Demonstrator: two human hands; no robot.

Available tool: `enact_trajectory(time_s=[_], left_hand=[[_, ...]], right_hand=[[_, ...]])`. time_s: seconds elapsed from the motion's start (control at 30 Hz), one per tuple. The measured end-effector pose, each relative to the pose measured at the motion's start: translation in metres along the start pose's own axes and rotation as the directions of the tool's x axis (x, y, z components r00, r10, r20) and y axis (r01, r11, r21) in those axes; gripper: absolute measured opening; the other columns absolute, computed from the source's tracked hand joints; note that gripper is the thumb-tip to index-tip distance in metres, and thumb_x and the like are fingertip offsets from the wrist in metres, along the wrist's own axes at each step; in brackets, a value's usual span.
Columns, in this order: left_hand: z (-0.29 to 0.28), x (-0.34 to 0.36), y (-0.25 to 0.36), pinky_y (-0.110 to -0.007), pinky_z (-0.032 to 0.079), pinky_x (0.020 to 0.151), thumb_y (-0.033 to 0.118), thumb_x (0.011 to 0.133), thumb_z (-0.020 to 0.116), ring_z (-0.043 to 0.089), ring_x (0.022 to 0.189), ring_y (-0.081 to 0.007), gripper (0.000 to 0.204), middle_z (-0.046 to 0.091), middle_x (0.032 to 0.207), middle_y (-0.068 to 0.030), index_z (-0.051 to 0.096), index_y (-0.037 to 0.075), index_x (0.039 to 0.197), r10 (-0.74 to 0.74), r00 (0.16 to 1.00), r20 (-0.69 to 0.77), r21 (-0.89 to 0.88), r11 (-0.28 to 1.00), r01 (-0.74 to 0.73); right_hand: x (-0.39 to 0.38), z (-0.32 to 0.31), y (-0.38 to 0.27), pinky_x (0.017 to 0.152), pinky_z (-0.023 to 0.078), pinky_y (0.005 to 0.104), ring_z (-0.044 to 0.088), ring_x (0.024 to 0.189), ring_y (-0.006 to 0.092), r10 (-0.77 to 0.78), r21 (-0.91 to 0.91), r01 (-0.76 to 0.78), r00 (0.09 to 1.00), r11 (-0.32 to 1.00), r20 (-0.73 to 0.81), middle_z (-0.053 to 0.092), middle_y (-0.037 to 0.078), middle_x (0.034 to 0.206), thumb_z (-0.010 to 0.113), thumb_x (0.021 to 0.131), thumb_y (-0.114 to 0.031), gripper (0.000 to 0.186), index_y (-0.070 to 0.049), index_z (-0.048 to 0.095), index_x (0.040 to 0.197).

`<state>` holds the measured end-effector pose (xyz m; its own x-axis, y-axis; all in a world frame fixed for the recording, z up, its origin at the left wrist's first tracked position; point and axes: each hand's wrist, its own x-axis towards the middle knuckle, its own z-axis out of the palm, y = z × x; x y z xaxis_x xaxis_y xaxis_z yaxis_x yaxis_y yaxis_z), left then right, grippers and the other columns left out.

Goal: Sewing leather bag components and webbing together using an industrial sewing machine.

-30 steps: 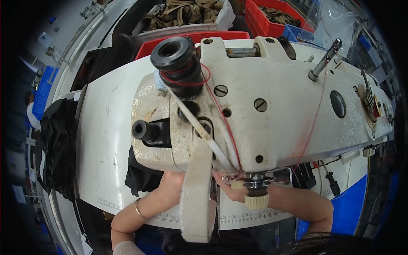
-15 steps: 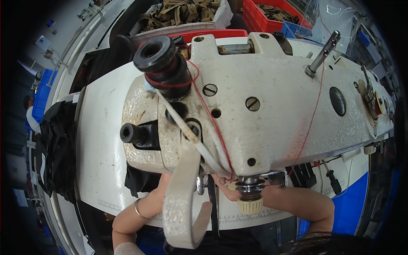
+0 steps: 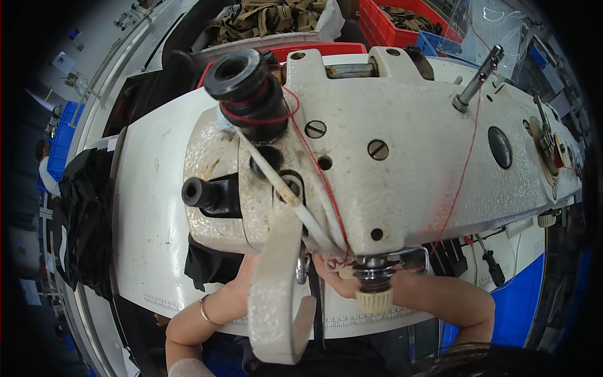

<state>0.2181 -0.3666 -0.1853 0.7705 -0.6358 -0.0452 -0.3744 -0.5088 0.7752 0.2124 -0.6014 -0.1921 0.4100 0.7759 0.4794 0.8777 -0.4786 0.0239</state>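
Note:
A white sewing machine (image 3: 414,125) fills the middle of the view and hides most of both hands. My left hand (image 3: 245,273) is under the machine's needle end, next to a bunched black cloth (image 3: 210,262); its fingers are out of sight. On the other side, my right hand (image 3: 334,283) reaches in behind the tension knob (image 3: 375,301), with its fingers also covered. Between the two hands a narrow black strip (image 3: 318,314), possibly a zipper, runs toward me over the table edge. Red thread (image 3: 326,188) is wound round the black post and leads down to the tension discs.
A black cloth pile (image 3: 88,220) hangs at the left table edge. A screwdriver (image 3: 493,267) lies to the right. Behind the machine stand a lined bin of brown strips (image 3: 330,25) and a red crate (image 3: 377,31). A measuring scale (image 3: 352,323) runs along the near edge.
The sewing machine appears slightly farther right in view. Both forearms stay nearly where they were, and the black strip still hangs between the hands.

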Motion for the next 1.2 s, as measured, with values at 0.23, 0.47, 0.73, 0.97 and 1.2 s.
enact_trajectory(time_s=[0.23,0.47,0.73,0.97,1.2], left_hand=[[-0.010,0.009,0.033,-0.042,0.051,0.073,0.010,0.067,0.067,0.064,0.081,-0.0348,0.033,0.064,0.088,-0.0155,0.063,-0.001,0.098,0.056,0.993,-0.107,-0.032,0.998,-0.059],[-0.003,0.008,0.026,-0.042,0.050,0.069,0.007,0.056,0.062,0.063,0.078,-0.0306,0.040,0.064,0.083,-0.0132,0.065,-0.001,0.096,0.242,0.951,-0.191,0.408,0.901,-0.148],[0.006,0.004,0.025,-0.039,0.048,0.072,0.007,0.058,0.059,0.059,0.083,-0.0262,0.042,0.061,0.092,-0.0100,0.064,-0.001,0.098,0.343,0.924,-0.169,0.588,0.787,-0.185],[0.001,0.013,0.027,-0.040,0.048,0.074,0.008,0.063,0.060,0.058,0.089,-0.0285,0.038,0.059,0.096,-0.0123,0.064,0.002,0.101,0.365,0.913,-0.181,0.578,0.791,-0.201],[-0.010,0.015,0.027,-0.038,0.048,0.072,0.009,0.066,0.060,0.059,0.088,-0.0266,0.033,0.059,0.091,-0.0078,0.064,0.004,0.098,0.372,0.925,-0.082,0.605,0.755,-0.251]], right_hand=[[-0.012,0.012,0.000,0.056,0.045,0.0276,0.054,0.072,0.0198,-0.182,-0.048,0.178,0.981,0.983,-0.072,0.054,0.004,0.061,0.060,0.055,-0.013,0.012,-0.008,0.050,0.060],[0.005,-0.022,-0.007,0.058,0.045,0.0278,0.053,0.074,0.0202,0.030,0.001,-0.031,0.992,1.000,-0.126,0.055,0.005,0.061,0.060,0.056,-0.013,0.011,-0.008,0.052,0.061],[0.001,-0.027,-0.009,0.060,0.045,0.0286,0.053,0.074,0.0199,0.046,-0.001,-0.046,0.999,0.999,0.016,0.056,0.004,0.063,0.060,0.059,-0.014,0.010,-0.009,0.051,0.061],[0.009,-0.018,-0.008,0.054,0.046,0.0340,0.057,0.067,0.0217,0.022,0.004,-0.022,1.000,1.000,-0.022,0.059,0.006,0.061,0.062,0.067,-0.012,0.009,-0.007,0.062,0.075],[0.004,-0.009,-0.007,0.058,0.049,0.0425,0.061,0.063,0.0318,0.341,0.455,-0.422,0.906,0.784,0.252,0.063,0.012,0.078,0.059,0.080,-0.018,0.015,-0.005,0.060,0.089]])
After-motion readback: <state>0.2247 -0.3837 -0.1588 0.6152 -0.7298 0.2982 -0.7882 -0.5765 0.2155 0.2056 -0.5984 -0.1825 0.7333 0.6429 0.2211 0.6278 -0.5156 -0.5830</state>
